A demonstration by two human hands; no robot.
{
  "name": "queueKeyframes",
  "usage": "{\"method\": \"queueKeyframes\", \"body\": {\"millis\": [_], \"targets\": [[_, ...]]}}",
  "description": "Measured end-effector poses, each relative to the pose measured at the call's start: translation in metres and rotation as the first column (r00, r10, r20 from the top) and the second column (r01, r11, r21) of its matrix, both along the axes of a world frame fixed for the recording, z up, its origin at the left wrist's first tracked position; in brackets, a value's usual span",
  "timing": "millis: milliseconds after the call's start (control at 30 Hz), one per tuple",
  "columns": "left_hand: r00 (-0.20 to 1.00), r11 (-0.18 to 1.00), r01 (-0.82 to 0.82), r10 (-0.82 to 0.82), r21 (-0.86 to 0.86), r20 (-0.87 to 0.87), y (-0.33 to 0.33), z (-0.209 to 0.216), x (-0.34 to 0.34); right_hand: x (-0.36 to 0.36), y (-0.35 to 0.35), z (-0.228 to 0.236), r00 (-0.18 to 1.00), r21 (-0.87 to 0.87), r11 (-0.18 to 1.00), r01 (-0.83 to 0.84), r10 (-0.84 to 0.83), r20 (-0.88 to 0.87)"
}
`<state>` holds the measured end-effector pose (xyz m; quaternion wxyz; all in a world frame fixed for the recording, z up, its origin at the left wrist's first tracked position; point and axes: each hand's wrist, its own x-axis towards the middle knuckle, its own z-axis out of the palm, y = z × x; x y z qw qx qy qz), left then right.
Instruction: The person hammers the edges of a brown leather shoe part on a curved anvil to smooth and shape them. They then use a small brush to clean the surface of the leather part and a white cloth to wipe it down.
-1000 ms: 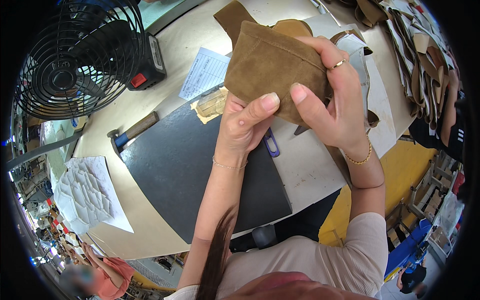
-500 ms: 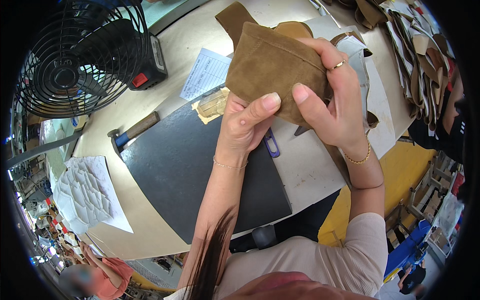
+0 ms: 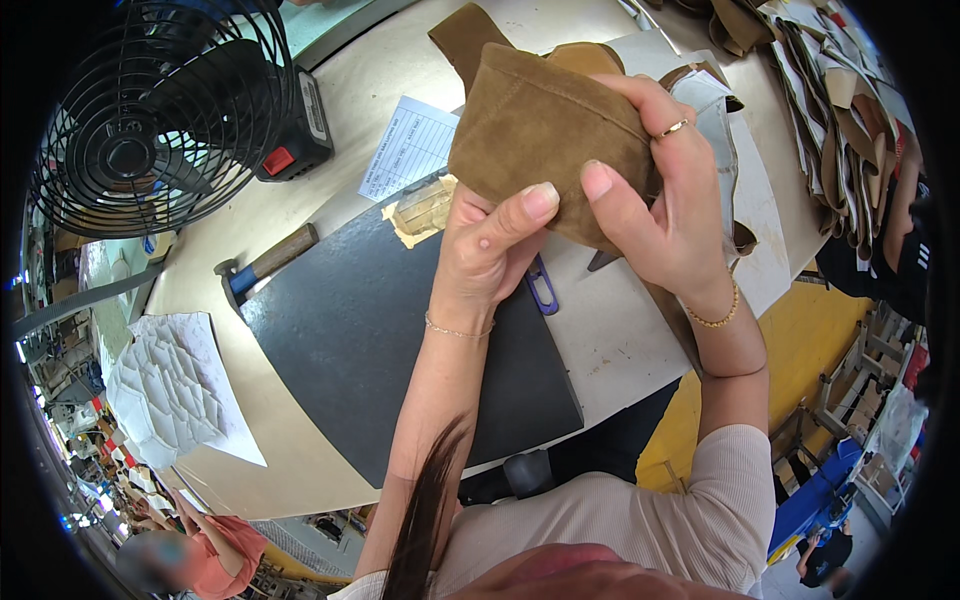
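Note:
A brown suede piece (image 3: pixel 550 130) with a stitched seam along its upper edge is held up over the table between both hands. My left hand (image 3: pixel 490 240) grips its lower left edge, thumb on top and fingers hidden beneath. On the right side my right hand (image 3: pixel 675 200) is closed round it, thumb on the front face and the other fingers behind. Below them lies a purple-handled tool (image 3: pixel 542 288), perhaps thread snips, with a dark pointed tip showing near the suede. More brown suede pieces (image 3: pixel 470 45) lie behind the held one.
A black mat (image 3: pixel 400 350) covers the near table, with a hammer (image 3: pixel 270 262) at its left edge. A printed paper slip (image 3: pixel 412 145), a caged fan (image 3: pixel 130 150) and stacked white pieces (image 3: pixel 165 390) stand leftward. Leather strips (image 3: pixel 840 130) hang at far right, beside another person's arm.
The suede piece and both hands have shifted very slightly to the left. The grip looks the same.

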<state>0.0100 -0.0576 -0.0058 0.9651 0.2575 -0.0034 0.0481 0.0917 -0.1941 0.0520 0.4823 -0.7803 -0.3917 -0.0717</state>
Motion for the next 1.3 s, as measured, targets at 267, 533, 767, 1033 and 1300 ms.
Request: {"method": "queueKeyframes", "body": {"millis": [267, 533, 767, 1033, 1300], "targets": [[1.0, 1.0, 0.002, -0.002, -0.015, 0.01, 0.0, -0.0012, 0.0002, 0.0009, -0.0013, 0.0003, 1.0, 0.003, 1.0, -0.023, 0.023, -0.004], [1.0, 1.0, -0.004, 0.004, 0.012, -0.001, 0.0015, -0.0005, -0.0002, 0.0002, 0.0016, -0.0019, 0.999, 0.001, 1.0, 0.013, -0.014, 0.032], [1.0, 1.0, -0.009, 0.01, 0.011, -0.026, 0.0038, 0.0019, -0.0013, -0.0016, 0.0053, -0.0028, 0.997, 0.042, 0.999, 0.013, -0.01, -0.074], [0.999, 1.0, 0.004, -0.004, 0.006, -0.053, 0.0015, -0.0005, -0.0019, 0.0001, 0.0048, -0.0029, 0.998, 0.076, 0.997, -0.007, 0.012, -0.069], [1.0, 1.0, 0.005, -0.005, 0.016, -0.007, 0.0027, -0.0008, 0.0001, 0.0023, 0.0034, -0.0072, 1.0, 0.057, 0.998, 0.003, -0.003, 0.005]]}}
